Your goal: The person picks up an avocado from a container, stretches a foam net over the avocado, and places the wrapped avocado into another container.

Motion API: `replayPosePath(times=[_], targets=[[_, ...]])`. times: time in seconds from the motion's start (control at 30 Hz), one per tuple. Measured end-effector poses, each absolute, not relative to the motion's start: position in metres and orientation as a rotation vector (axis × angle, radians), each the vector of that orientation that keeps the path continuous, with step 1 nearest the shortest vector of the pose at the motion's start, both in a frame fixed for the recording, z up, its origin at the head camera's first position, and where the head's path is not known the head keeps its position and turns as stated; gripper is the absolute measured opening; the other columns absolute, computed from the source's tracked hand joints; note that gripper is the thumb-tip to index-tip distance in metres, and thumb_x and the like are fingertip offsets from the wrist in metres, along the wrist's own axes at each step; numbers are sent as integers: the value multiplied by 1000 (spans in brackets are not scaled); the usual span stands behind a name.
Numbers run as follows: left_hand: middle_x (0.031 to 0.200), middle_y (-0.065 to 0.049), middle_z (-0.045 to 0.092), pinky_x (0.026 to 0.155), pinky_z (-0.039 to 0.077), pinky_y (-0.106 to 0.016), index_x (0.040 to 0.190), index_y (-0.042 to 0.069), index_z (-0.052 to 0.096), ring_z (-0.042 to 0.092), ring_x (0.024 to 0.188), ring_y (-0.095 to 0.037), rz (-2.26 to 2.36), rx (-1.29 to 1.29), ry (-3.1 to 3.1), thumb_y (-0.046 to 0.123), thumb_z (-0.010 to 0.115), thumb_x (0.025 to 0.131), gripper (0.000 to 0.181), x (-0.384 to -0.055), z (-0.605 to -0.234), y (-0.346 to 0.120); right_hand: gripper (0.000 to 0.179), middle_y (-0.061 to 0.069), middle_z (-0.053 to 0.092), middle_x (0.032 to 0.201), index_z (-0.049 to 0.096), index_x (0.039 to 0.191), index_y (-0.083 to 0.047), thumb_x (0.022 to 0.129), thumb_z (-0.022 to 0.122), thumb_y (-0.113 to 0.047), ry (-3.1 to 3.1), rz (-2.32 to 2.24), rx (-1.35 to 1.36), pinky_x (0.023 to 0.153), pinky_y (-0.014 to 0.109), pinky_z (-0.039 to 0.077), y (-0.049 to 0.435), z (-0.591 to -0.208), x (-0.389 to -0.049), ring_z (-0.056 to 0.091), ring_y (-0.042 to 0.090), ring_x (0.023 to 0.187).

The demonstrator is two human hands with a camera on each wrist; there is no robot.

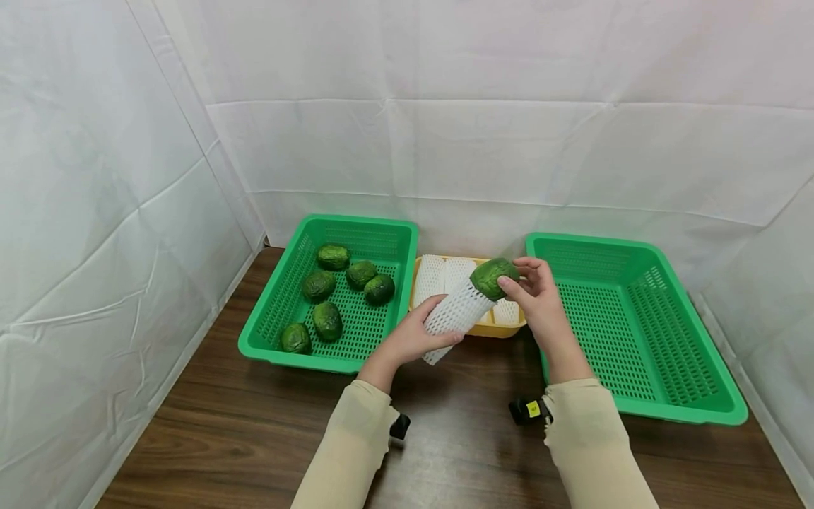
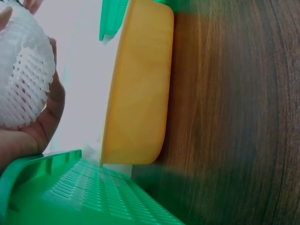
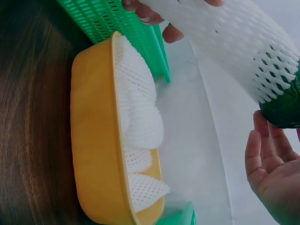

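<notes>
A white foam net sleeve (image 1: 459,311) is held up over the table by my left hand (image 1: 413,339), its thumb and fingers around the lower part. One end of a dark green, wrinkled avocado (image 1: 492,277) sits in the sleeve's upper opening, the rest sticking out. My right hand (image 1: 540,293) pinches the avocado's exposed end between thumb and fingers. In the right wrist view the net (image 3: 276,72) stretches around the avocado's near end. From the left wrist view the sleeve's lower mouth (image 2: 28,89) gapes, and the avocado is hidden.
Behind my hands stands a yellow basket (image 1: 509,329) holding several more foam sleeves (image 1: 429,277). A green basket (image 1: 254,339) with several avocados (image 1: 327,322) is at the left. Another green basket (image 1: 699,413) stands at the right. White cloth (image 1: 477,155) hangs behind the wooden table (image 1: 210,438).
</notes>
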State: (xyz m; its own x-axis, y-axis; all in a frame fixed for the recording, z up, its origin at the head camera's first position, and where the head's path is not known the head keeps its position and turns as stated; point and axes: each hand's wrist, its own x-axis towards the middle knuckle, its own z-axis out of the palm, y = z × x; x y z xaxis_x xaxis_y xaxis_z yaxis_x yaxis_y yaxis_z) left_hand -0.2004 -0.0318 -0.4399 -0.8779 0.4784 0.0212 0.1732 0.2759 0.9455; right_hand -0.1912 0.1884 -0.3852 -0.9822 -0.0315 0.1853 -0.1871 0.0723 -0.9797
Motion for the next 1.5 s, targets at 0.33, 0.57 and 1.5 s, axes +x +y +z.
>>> replayPosePath(times=[0.33,0.57,1.5], targets=[[118,-5,54,76,49,-36,138,19,41,55,95,-19,1651,598,2294,29,70,83,62,-202,-442,-31,36,3,50,108,37,113,-3,90,62,-15,-2237,2015,179,75,22,46,178,-391,-193,54,12,94],[118,-6,55,75,49,-36,138,20,41,56,95,-20,1669,576,2280,29,69,84,61,-202,-443,-32,39,6,49,106,36,113,2,88,64,-12,-2236,1952,213,75,21,47,171,-396,-195,54,17,97],[119,-8,53,78,48,-37,138,18,39,55,96,-21,1781,525,2246,28,70,83,64,-205,-443,-33,34,4,54,97,58,103,2,92,58,-30,-2353,1827,116,80,31,38,162,-401,-196,47,16,92]])
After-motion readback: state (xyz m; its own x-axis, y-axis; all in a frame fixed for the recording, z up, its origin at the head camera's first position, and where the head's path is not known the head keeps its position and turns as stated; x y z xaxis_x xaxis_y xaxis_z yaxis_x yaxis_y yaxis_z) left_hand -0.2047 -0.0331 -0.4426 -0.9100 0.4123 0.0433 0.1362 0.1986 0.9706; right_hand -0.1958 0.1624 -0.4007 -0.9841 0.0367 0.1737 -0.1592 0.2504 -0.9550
